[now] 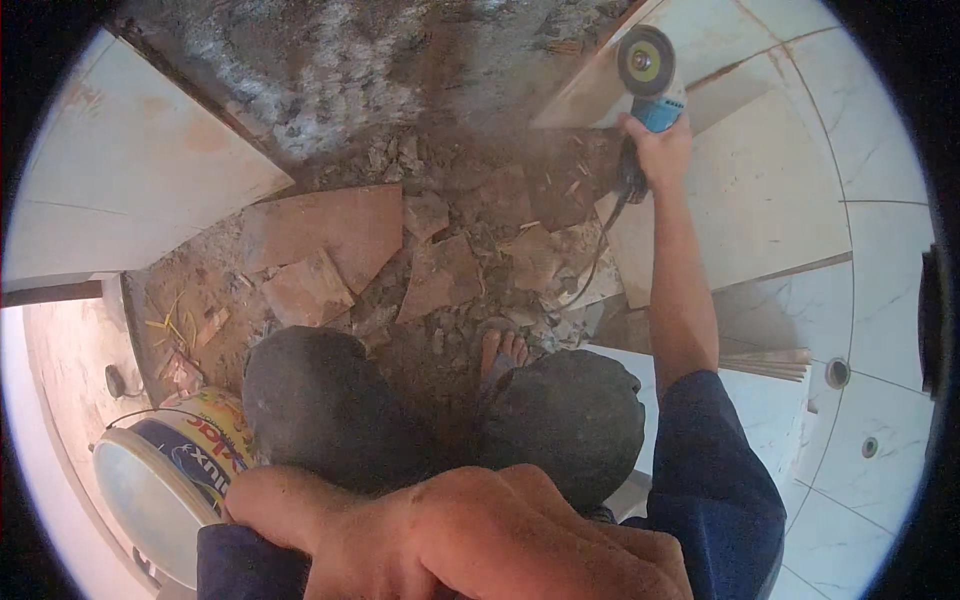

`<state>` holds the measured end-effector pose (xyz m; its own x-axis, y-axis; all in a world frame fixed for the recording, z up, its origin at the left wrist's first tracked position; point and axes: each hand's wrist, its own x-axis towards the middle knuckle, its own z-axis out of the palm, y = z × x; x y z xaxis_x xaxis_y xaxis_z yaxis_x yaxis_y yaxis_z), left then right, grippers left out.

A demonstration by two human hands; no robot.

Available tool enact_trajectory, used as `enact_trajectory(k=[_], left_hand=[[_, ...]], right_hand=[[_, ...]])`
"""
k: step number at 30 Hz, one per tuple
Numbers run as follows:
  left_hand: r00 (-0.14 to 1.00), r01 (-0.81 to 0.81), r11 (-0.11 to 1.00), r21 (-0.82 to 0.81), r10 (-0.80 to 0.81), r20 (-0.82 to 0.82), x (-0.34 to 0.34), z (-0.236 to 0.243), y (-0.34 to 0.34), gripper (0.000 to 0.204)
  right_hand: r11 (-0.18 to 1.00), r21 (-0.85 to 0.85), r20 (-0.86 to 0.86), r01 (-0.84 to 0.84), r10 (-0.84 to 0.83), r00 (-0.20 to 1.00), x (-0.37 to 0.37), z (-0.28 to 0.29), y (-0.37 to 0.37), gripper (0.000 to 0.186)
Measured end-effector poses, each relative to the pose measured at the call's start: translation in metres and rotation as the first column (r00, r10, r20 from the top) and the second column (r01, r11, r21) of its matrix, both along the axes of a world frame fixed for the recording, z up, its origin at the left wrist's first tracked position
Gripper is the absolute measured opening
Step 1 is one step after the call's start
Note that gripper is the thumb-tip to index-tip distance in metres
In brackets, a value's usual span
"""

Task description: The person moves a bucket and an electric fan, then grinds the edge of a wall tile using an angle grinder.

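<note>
Right hand (662,150): upper right of the frame, arm extended, fingers wrapped round the body of an angle grinder.

Angle grinder (660,112): blue and black body, a round disc (645,62) at its upper end; the dark cord (592,278) runs from its lower end toward the rubble at centre right.

Left hand (510,535): bottom centre, large and close to the lens, arm bent across the body. The view is poor here, cut by the lower edge; whether the fingers are spread, curled or holding something cannot be told.

Clothing and limbs: dark blue sleeve (715,470) on the right arm; two bent knees in grey trousers (310,395), lower centre; one foot (505,352) between them, toes showing.

Ground: brown rubble with broken reddish tile pieces (440,278), centre; rough grey ground (420,75), top.

Right side: large pale slab (750,200) beneath the right forearm; stack of thin pieces (765,367) below it; veined white tiles (880,120) at the far right, with two round fittings (838,374) lower down.

Left side: pale tiled surface (130,180), upper left; yellow strips (178,318), centre left; white bucket (150,505) with a yellow and blue label, lower left, beside the knee.
</note>
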<state>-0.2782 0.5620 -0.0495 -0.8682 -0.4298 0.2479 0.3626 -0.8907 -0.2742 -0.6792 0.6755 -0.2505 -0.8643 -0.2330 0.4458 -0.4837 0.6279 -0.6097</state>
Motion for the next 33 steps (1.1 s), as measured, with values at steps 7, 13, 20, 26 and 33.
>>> enact_trajectory(k=[7, 13, 20, 26, 33], left_hand=[[0.969, 0.115, 0.993, 0.015, -0.115, 0.218, 0.017, 0.003, -0.002, 0.04], [0.951, 0.253, 0.966, -0.054, -0.239, 0.194, 0.014, 0.0, -0.012, 0.039], [0.932, 0.144, 0.972, 0.187, -0.196, 0.304, 0.014, 0.003, 0.002, 0.042], [0.978, 0.207, 0.978, -0.001, -0.207, 0.006, 0.005, -0.022, -0.001, 0.042], [0.973, 0.215, 0.976, -0.027, -0.217, -0.074, 0.0, -0.027, 0.0, 0.042]], right_hand=[[0.995, 0.008, 0.043, -0.1, 0.1, 0.994, -0.001, 0.047, 0.002, 0.057], [0.999, 0.02, 0.024, -0.049, 0.048, 0.999, 0.006, 0.022, 0.001, 0.059], [0.99, 0.12, -0.037, 0.073, -0.069, 0.997, -0.001, -0.012, 0.001, 0.067], [0.991, 0.106, 0.003, 0.081, -0.082, 0.997, 0.0, -0.022, 0.002, 0.072], [0.992, 0.099, 0.075, 0.078, -0.085, 0.994, 0.009, -0.03, 0.004, 0.07]])
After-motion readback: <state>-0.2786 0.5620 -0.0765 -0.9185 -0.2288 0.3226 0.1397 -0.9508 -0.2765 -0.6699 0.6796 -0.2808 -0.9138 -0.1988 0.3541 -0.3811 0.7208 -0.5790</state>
